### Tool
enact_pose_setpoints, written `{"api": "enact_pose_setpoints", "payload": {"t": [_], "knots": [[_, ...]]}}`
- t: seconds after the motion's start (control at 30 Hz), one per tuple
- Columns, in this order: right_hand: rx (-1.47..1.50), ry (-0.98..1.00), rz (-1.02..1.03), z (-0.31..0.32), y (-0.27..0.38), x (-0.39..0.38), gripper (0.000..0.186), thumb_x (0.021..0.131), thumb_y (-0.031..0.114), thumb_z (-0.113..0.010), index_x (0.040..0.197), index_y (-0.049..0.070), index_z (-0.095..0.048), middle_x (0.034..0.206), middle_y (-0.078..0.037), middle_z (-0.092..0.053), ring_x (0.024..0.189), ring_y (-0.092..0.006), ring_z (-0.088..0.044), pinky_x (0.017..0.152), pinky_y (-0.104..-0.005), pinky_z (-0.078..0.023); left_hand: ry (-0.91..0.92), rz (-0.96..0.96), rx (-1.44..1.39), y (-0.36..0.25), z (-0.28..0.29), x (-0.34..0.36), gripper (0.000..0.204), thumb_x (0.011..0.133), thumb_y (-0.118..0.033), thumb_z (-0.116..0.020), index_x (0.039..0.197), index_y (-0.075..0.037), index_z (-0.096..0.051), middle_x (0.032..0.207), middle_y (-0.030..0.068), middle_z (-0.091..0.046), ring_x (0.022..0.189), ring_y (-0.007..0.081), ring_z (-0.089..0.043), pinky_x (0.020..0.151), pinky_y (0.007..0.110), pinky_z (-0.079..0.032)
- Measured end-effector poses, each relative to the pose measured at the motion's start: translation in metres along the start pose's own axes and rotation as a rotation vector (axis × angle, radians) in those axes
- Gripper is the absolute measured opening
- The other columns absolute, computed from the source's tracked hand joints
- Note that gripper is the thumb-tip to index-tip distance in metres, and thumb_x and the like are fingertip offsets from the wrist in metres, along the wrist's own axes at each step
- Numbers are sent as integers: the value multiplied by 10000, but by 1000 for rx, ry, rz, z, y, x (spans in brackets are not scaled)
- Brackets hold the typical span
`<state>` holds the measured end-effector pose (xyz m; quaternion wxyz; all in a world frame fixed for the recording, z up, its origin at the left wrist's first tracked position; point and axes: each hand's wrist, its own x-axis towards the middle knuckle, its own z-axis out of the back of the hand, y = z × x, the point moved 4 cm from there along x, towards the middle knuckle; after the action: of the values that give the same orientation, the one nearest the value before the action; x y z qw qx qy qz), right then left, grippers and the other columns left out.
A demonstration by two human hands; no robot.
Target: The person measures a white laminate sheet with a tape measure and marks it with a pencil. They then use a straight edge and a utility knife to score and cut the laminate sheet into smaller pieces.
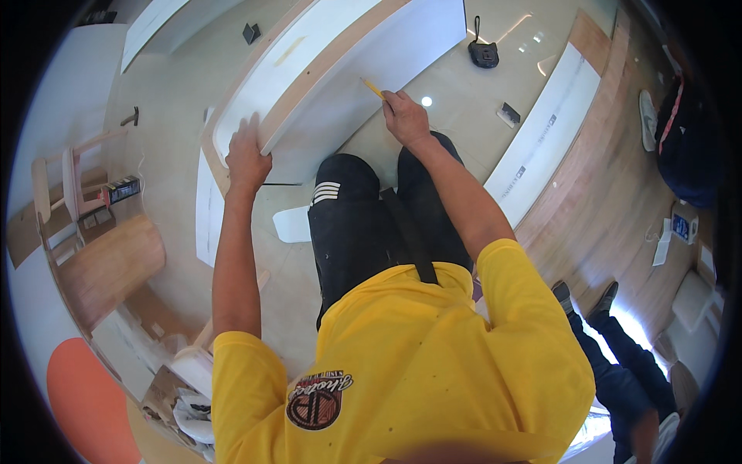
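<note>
A long white piece with bare wooden edges point(290, 99) lies across the floor in front of my knees, its near end rounded at one corner. My left hand point(249, 158) rests on that near end, fingers stretched out over the edge and white face. In my right hand point(406, 120) is a yellow pencil point(372, 87), pinched between the fingers. Its tip is over the white side panel point(363, 97); whether it touches, I cannot tell. Beyond my right hand, a black tape measure point(484, 54) with a wrist loop lies on the floor.
White-and-wood boards point(541, 131) lie along the right. A hammer-like tool point(131, 117), a small black square piece point(251, 33) and a dark-and-white piece point(508, 115) are on the floor. Wooden furniture parts point(112, 267) crowd the left. Another person's legs point(630, 363) show at lower right.
</note>
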<state>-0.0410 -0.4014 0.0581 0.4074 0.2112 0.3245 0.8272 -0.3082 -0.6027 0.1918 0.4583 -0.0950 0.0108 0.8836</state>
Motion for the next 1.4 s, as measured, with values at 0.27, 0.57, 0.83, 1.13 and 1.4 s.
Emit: {"api": "enact_pose_setpoints", "payload": {"t": [0.27, 0.57, 0.83, 1.13, 1.4], "knots": [[-7, 231, -215, -43, 8, -39, 229, 945, 131, -607, 1146, 51, -679, 1009, -206, -667, 908, -415, -676, 793, -535, -554, -63, -61, -9, -4, 4, -3, 843, 791, -59, -693, 1567, -181, -386, 1559, 209, -440, 1344, 440, -476, 1093, 538, -444], [510, -159, -442, 42, 14, -114, 209, 927, 130, -649, 1068, -21, -684, 921, -208, -702, 827, -392, -687, 745, -427, -547, -129, -127, -28, -1, -16, -17, 925, 725, -29, -741, 1573, -133, -388, 1545, 261, -445, 1431, 427, -407, 1202, 514, -316], [915, -357, -750, 78, -22, -151, 255, 1012, 119, -578, 1207, -45, -556, 867, -94, -647, 641, -144, -667, 539, -286, -565, -166, -14, 108, -48, -30, -63, 968, 733, -29, -772, 1595, -163, -352, 1596, 216, -389, 1421, 443, -415, 1170, 559, -339], [763, -386, -649, 71, -21, -148, 258, 998, 111, -593, 1190, -43, -517, 833, -109, -640, 621, -158, -668, 515, -303, -549, -221, 8, 196, -62, -35, -84, 976, 747, -124, -827, 1597, -192, -351, 1598, 205, -393, 1407, 483, -424, 1108, 600, -387], [689, -339, -710, 66, -25, -148, 199, 991, 158, -600, 1089, -11, -564, 752, -119, -673, 590, -215, -688, 548, -378, -560, -214, 9, 155, -59, -40, -80, 966, 769, -176, -806, 1608, -177, -326, 1609, 214, -372, 1456, 447, -366, 1132, 616, -337]]}}
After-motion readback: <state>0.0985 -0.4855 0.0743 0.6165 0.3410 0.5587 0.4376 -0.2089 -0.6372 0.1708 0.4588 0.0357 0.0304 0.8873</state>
